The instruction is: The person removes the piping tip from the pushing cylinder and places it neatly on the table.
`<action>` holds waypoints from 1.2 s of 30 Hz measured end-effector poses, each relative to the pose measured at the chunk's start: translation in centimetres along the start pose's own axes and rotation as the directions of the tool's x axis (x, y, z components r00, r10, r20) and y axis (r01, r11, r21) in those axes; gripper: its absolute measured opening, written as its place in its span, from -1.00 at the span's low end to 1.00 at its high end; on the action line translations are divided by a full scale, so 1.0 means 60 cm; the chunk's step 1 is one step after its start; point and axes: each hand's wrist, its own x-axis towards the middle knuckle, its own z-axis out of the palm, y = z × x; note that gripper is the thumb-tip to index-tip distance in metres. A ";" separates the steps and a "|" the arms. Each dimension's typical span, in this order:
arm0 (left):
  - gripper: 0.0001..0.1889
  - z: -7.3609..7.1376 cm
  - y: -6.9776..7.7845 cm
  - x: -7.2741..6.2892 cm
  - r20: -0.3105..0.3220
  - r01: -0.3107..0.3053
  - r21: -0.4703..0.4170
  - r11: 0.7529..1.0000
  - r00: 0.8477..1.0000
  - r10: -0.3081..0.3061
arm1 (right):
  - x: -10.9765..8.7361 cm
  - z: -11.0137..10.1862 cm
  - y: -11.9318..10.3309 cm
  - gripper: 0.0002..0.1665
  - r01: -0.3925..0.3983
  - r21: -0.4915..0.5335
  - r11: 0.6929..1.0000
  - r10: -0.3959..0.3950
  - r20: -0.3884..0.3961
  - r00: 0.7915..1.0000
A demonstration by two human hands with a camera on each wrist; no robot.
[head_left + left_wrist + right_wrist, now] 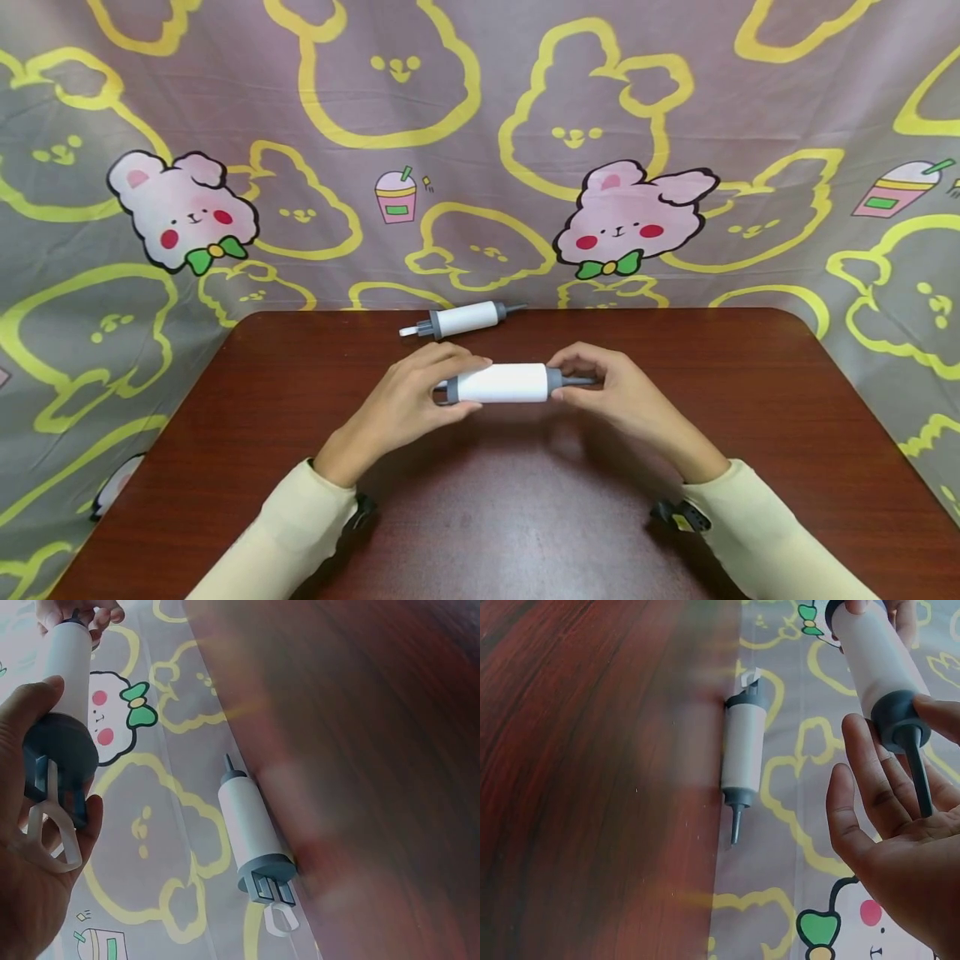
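A white balloon hand pump (502,383) with grey end caps lies level between both hands, held above the table. My left hand (405,396) grips its handle end, thumb on the barrel; the white ring handle (56,844) shows beside the palm in the left wrist view. With thumb and fingers, my right hand (618,392) holds the grey collar (896,712) at the other end. The thin grey nozzle (917,780) points over the right palm. A second, similar pump (468,318) lies behind them, its nozzle to the right.
The dark red-brown table (495,517) reaches back to a hanging cloth (480,183) printed with bears and rabbits. The second pump lies near the table's far edge. Dark wrist cameras sit under both sleeves (296,508).
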 end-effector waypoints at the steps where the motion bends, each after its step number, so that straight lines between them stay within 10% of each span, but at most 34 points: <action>1: -0.47 0.000 0.001 0.000 0.000 -0.003 -0.001 1.000 1.000 0.003 | -0.001 0.000 0.000 -0.68 -0.001 0.002 1.000 0.001 0.000 1.000; 19: -0.45 -0.009 0.012 0.004 -0.018 -0.071 0.007 0.997 0.997 0.071 | -0.012 -0.005 -0.005 -0.71 -0.021 0.026 0.999 0.020 0.017 1.000; 36: -0.48 -0.018 0.010 0.005 0.019 -0.011 -0.126 0.992 1.000 0.013 | -0.015 -0.005 -0.015 -0.66 0.021 0.012 1.000 -0.022 0.029 0.999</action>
